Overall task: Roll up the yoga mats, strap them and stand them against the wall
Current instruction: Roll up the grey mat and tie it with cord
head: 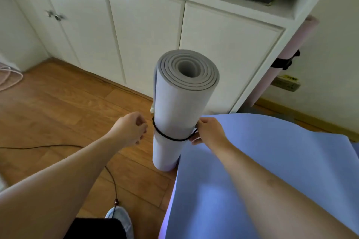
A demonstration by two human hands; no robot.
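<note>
Matt foam, painted panels, varnished wood

The rolled grey mat [174,106] looks like smooth matt foam, bound by a thin black elastic cord [171,137]; the blue mat [272,151] has a soft matt sheen; cabinet doors [143,31] are smooth white paint; the floor [58,106] is glossy wood grain.

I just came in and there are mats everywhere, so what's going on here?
A person is tidying up yoga mats. A rolled grey mat stands upright on the wooden floor in front of the white cabinet, with a black strap around its lower part. The right hand pinches the strap at the roll's side; the left hand is curled beside the roll, apart from it. A blue mat lies unrolled, and a pink strapped roll already leans at the wall.
</note>
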